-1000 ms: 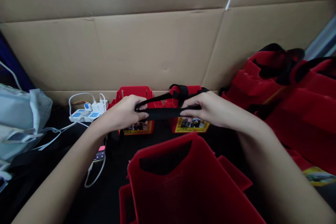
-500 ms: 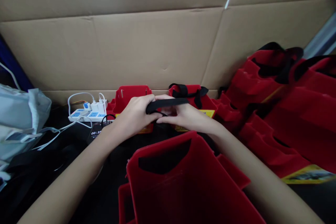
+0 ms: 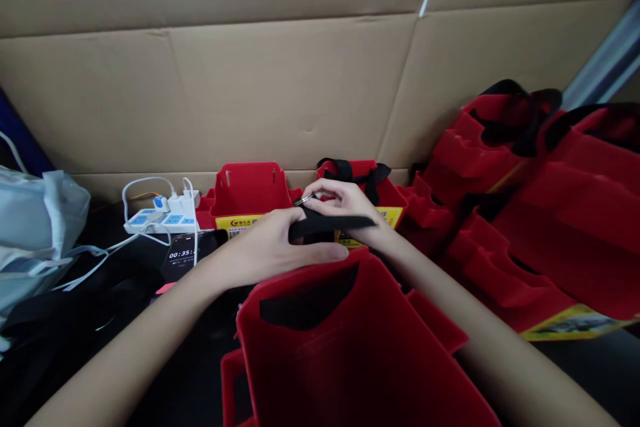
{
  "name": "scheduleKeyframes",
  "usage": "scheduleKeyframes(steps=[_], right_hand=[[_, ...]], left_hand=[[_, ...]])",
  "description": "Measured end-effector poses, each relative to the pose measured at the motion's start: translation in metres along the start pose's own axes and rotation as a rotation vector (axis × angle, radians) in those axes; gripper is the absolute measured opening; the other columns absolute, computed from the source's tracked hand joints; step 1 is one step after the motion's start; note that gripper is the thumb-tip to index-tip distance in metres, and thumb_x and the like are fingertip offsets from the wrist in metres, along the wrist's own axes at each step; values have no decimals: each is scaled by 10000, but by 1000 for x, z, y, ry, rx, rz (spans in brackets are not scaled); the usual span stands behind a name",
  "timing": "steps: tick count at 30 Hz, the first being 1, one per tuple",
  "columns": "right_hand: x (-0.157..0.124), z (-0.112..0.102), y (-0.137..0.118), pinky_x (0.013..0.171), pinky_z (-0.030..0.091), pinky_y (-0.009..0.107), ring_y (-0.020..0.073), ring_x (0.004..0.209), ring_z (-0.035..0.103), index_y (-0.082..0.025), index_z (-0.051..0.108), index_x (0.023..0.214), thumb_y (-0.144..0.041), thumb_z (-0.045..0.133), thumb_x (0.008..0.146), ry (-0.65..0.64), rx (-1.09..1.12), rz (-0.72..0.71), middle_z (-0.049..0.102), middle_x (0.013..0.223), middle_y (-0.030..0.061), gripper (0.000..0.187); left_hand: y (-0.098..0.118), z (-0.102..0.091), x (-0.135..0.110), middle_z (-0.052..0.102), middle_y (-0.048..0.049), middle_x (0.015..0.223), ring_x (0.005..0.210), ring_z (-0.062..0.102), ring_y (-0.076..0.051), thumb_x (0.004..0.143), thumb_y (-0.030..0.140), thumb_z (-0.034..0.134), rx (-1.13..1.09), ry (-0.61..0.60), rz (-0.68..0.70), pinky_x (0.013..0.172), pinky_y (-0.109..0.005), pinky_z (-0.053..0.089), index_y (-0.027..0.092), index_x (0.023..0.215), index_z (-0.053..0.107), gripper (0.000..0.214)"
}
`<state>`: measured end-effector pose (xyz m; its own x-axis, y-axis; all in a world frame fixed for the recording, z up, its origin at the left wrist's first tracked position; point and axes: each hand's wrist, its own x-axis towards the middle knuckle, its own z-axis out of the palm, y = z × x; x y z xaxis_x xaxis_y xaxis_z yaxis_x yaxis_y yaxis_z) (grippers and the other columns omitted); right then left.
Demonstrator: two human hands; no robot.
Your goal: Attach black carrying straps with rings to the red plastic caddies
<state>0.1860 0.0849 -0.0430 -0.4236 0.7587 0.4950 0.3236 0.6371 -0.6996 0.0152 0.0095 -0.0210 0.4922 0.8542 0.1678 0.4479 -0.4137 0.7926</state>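
Right in front of me stands a red plastic tool box (image 3: 360, 340), with an opening near its far edge that shows black strap. Beyond that edge, my left hand (image 3: 267, 247) grips a black webbing strap (image 3: 335, 221), its thumb stretched along the near side. My right hand (image 3: 345, 200) is closed, pinching a metal ring (image 3: 303, 200) at the strap's far side between thumb and fingers. The strap's free end crosses in front of my right wrist. The far fingers of my left hand are hidden behind the strap.
Behind my hands are a red box (image 3: 250, 187) with a yellow label and another (image 3: 380, 180) with black straps. Several stacked red boxes (image 3: 590, 213) fill the right. A power strip (image 3: 165, 220), a phone (image 3: 183, 253) and a pale bag (image 3: 30, 227) lie left. Cardboard (image 3: 290, 93) stands behind.
My hands have drawn slightly apart; the left came nearer the box with its thumb extended. The metal ring now shows in my right fingers. The view has shifted slightly.
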Motion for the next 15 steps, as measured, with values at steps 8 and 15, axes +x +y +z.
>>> scheduleKeyframes(steps=[8, 15], right_hand=[[-3, 0, -7, 696, 473, 251, 132, 749, 608, -176, 645, 965, -292, 507, 815, 145, -210, -127, 655, 876, 36, 235], [-4, -4, -8, 574, 460, 214, 111, 644, 579, -162, 599, 773, -274, 558, 760, 70, -119, -48, 621, 722, 10, 120]], left_hand=[[-19, 9, 16, 445, 9, 578, 537, 381, -107, 849, 513, 301, -281, 32, -71, 520, -241, 285, 173, 604, 443, 443], [-14, 5, 18, 568, 31, 635, 608, 549, -89, 710, 133, 556, -382, 86, -48, 592, -209, 383, 169, 698, 412, 148]])
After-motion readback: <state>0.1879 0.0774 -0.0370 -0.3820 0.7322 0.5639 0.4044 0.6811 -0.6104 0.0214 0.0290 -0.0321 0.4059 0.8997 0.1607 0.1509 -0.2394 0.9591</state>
